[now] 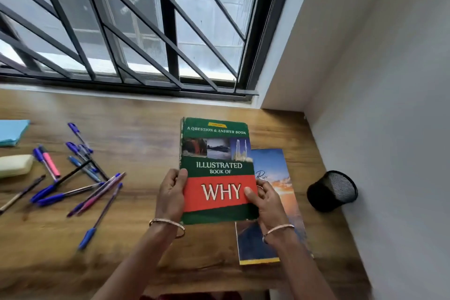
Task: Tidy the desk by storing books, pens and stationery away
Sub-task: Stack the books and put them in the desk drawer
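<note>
left hand [170, 193] grips green book [216, 153] at left edge | right hand [264, 198] pinches its right edge | sunset book [275, 173] underneath | pens [80, 178] scattered left

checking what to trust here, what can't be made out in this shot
All in the head view.
Blue book title: mostly covered by the green book and right hand.
Light blue paper, pale yellow case: cut off by left edge.
Pens: print blurred, too small.
Mesh cup inside: too dark.
</note>
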`<move>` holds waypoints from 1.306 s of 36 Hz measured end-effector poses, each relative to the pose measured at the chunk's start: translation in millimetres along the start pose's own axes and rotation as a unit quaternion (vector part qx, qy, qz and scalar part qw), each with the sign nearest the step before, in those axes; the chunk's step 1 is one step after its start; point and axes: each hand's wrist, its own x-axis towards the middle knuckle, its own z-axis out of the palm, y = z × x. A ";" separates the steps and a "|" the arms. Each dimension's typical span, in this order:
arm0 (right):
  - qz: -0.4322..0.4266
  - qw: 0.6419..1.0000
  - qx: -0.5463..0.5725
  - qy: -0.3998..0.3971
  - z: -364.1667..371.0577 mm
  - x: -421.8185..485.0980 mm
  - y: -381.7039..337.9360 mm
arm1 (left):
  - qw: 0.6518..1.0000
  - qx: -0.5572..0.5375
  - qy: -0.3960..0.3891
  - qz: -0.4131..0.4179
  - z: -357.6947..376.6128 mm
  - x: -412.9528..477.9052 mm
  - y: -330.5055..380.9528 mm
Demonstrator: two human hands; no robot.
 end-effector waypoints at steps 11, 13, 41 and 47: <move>-0.016 0.991 -0.073 0.107 -114.0 -20.6 2.0 | 0.983 0.148 -0.111 0.006 67.9 -35.4 -66.0; -0.005 0.990 -0.077 0.115 -121.8 -21.8 8.4 | 0.975 0.203 -0.087 0.027 75.3 -38.3 -71.6; -0.099 0.870 -0.460 0.143 -141.5 -7.8 28.7 | 0.958 0.275 0.036 0.068 78.7 -56.2 -88.9; -0.296 0.801 -0.448 0.266 -124.5 -76.2 49.2 | 0.990 0.127 0.054 -0.013 43.1 -101.1 -106.1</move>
